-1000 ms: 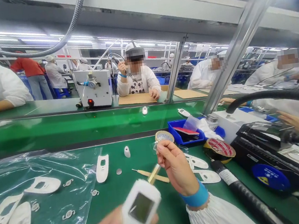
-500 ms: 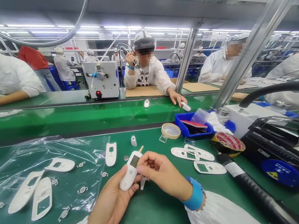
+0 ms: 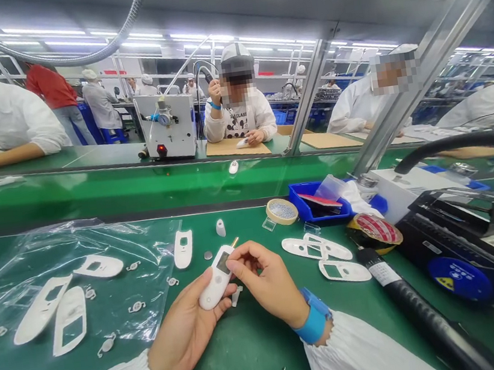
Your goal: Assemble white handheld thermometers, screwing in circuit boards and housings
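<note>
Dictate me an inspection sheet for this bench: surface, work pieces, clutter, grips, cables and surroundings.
Surface: green flat benchtop; wrinkled clear plastic sheet spread at left.
Work pieces: white elongated plastic device with grey screen; white plastic shells with window cutouts, on both sides.
Clutter: blue plastic bin; cream round tape roll beside it; black cylindrical tool at right.
Grips: left grip holds the device; right grip has fingers at its screen.
Cables: black curved hose at right; grey corrugated metal hose overhead.
Surroundings: co-worker in white opposite, beside a white box-shaped machine.
</note>
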The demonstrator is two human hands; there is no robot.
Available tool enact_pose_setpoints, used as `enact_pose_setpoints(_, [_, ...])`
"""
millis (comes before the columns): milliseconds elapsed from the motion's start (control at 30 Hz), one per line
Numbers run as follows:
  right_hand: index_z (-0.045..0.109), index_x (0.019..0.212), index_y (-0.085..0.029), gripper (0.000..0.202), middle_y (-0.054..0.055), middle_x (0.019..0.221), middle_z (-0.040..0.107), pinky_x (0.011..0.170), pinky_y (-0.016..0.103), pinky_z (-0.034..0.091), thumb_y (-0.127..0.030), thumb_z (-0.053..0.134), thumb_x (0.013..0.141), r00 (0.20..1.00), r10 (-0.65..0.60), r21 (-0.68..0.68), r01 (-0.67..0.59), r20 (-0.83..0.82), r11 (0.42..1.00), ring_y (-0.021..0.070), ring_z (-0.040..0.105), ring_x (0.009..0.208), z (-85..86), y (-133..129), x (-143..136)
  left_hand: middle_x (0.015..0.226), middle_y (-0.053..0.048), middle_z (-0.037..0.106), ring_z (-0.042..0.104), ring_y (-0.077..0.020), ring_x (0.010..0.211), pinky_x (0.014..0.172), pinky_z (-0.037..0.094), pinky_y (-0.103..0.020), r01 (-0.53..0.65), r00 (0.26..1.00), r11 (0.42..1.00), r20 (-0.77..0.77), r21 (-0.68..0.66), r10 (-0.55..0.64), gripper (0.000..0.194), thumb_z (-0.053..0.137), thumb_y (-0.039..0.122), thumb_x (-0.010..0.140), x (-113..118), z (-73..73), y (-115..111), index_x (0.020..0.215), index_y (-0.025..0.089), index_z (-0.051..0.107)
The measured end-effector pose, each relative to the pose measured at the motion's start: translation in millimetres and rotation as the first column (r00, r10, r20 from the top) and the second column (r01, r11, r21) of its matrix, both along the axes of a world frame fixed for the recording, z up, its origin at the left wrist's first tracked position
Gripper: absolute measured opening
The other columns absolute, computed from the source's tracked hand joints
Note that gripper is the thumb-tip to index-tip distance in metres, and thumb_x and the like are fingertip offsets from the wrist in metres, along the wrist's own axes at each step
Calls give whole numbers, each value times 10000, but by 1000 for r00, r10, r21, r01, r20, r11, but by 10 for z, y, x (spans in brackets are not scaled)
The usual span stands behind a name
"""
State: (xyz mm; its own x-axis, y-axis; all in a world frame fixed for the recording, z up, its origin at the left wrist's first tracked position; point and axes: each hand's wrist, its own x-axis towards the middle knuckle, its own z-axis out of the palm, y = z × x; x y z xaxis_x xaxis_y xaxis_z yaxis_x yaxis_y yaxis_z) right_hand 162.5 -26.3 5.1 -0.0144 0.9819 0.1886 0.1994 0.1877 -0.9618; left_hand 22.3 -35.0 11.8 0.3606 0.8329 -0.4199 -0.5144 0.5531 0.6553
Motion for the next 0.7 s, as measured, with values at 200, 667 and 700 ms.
enact_pose_setpoints(200, [574, 745, -196, 86, 7, 701, 579, 554, 260, 393, -274, 543, 767, 999, -26, -6, 26, 20, 1000, 117, 494, 587, -19, 21, -6, 951, -89, 628, 564, -166, 836, 740, 485, -280, -3, 1000, 1000, -27, -16, 2, 214, 533, 252, 812, -4, 3, -1, 950, 139, 652])
enact_pose_setpoints(667, [575, 750, -200, 73, -1, 672, 575, 549, 259, 380, -267, 546, 760, 999, -32, -5, 32, 7, 999, 114, 480, 572, -19, 22, 5, 978, -87, 619, 554, -162, 843, 743, 480, -282, -2, 1000, 1000, -31, 16, 2, 209, 519, 249, 822, 6, 2, -5, 944, 142, 650])
enact_pose_setpoints(700, [572, 748, -197, 77, -5, 657, 565, 543, 256, 376, -270, 550, 756, 1000, -19, -20, 19, -10, 1000, 111, 473, 566, -12, 24, 2, 958, -84, 618, 551, -163, 842, 747, 479, -285, -4, 1000, 1000, -31, 15, 5, 203, 517, 248, 823, 6, 3, -3, 931, 142, 652])
